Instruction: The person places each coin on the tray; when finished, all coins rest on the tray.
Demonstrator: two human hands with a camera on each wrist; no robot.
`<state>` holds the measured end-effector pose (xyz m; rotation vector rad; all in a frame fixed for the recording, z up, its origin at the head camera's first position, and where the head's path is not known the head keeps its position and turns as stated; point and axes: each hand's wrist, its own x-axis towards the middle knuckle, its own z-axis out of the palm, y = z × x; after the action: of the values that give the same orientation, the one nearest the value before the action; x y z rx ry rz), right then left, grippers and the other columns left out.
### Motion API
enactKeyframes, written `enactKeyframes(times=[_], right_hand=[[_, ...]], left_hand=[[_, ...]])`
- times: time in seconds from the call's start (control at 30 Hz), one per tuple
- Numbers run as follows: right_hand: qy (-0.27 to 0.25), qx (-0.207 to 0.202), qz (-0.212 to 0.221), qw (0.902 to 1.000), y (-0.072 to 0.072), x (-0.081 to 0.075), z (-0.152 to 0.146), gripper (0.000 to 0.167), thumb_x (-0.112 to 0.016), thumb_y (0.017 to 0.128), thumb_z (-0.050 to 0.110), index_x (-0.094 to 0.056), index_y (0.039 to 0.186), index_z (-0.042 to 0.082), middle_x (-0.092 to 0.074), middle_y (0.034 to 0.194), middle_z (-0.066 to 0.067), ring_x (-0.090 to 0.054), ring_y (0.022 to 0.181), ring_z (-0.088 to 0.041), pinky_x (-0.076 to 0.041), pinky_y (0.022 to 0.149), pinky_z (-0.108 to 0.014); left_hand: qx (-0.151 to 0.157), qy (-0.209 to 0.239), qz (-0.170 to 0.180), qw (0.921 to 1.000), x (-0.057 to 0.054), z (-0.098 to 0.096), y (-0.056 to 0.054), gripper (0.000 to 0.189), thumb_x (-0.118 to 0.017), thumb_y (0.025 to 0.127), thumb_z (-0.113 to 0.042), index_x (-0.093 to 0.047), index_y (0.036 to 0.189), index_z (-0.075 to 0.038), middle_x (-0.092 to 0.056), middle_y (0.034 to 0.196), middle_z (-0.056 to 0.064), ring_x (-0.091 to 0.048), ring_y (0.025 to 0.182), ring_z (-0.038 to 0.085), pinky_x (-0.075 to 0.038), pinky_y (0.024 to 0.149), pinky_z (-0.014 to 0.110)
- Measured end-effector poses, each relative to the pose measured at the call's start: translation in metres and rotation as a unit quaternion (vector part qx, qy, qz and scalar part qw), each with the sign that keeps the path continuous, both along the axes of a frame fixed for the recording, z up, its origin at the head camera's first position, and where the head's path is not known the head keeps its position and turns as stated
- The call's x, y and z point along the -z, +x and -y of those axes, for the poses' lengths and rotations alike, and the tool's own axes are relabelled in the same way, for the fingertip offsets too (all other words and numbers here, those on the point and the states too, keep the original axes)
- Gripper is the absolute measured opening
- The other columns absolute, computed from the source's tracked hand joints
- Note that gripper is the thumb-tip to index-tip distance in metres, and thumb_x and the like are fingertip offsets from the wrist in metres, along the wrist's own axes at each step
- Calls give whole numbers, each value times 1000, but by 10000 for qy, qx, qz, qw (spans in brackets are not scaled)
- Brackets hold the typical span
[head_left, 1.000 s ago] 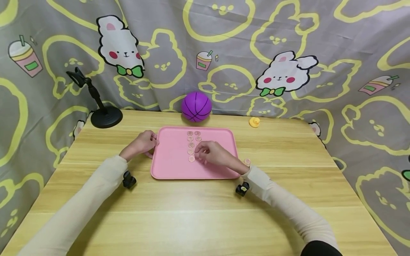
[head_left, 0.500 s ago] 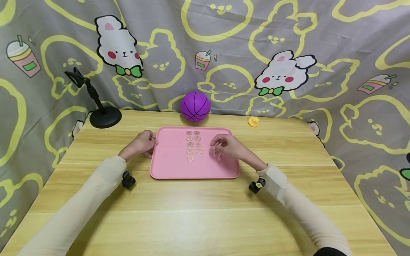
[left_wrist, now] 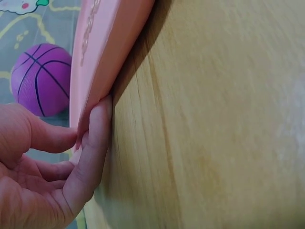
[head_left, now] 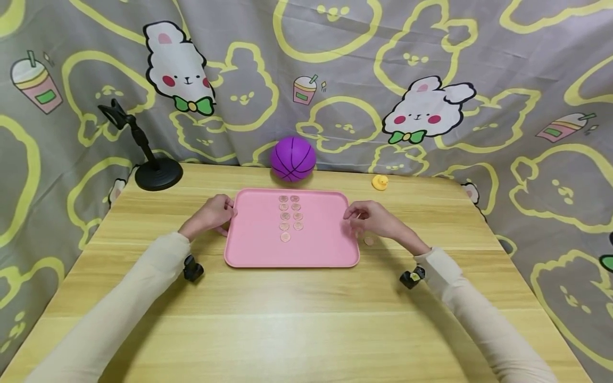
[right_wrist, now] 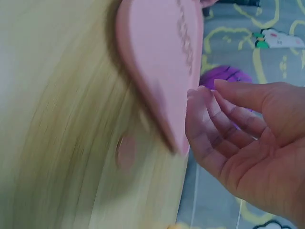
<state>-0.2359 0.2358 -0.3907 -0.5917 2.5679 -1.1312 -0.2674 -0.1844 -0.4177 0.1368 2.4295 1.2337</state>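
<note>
A pink tray [head_left: 254, 250] lies on the table with several copper-coloured coins [head_left: 285, 236] set in two columns down its middle, the left column one coin longer. My left hand [head_left: 214, 213] grips the tray's left edge, thumb on the rim and fingers underneath, as the left wrist view shows. Over the tray's right edge hovers my right hand [head_left: 373, 218], fingers loosely bent with nothing between them. Just below that hand, a loose coin [right_wrist: 125, 151] lies on the tabletop, and a second, blurred coin [right_wrist: 144, 119] shows nearer the tray.
Behind the tray sits a purple basketball [head_left: 293, 159]. A yellow rubber duck [head_left: 380, 182] is at the back right, and a black stand with a clamp [head_left: 158, 173] at the back left. A patterned curtain [head_left: 345, 64] borders the wooden table [head_left: 306, 330].
My right hand has moved right, from the coin columns to the tray's right edge. A coin it covered in the right column now shows. The left hand stays in place.
</note>
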Motion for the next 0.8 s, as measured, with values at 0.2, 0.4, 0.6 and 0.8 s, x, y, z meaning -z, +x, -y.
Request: enactKeyframes(times=[0.2, 0.4, 0.6, 0.8], right_hand=[[103, -75, 0, 9999, -4, 3, -23, 12, -61, 98, -8, -68, 108, -10, -69, 94, -21, -66, 76, -25, -62, 59, -29], [458, -609, 12, 9971, -7, 4, -43, 13, -64, 95, -10, -67, 108, -10, -71, 96, -18, -66, 85, -22, -60, 70, -27], [1034, -979, 408, 9890, -4, -1, -52, 22, -77, 94, 5, -67, 110, -4, -69, 100, -14, -65, 93, -22, -58, 81, -29], [1012, -1031, 886, 9855, -2, 3, -52, 27, -80, 93, 8, -63, 110, -3, -64, 100, -14, -59, 91, -19, -55, 77, -25]], left_hand=[[-79, 70, 81, 9999, -2, -1, 0, 30, -45, 105, -2, -48, 128, 18, -55, 104, 22, -65, 76, 22, -68, 63, 35], [-8, -40, 50, 10000, -2, 0, 0, 29, -46, 106, -3, -49, 127, 16, -55, 106, 22, -64, 83, 23, -68, 63, 34], [-48, 13, 49, 10000, 0, -2, -1, 30, -46, 106, -3, -49, 128, 17, -56, 107, 23, -66, 81, 24, -68, 64, 35], [-125, 76, 75, 9999, 0, 0, -2, 30, -47, 105, -1, -50, 128, 18, -58, 99, 21, -66, 77, 22, -68, 63, 35]])
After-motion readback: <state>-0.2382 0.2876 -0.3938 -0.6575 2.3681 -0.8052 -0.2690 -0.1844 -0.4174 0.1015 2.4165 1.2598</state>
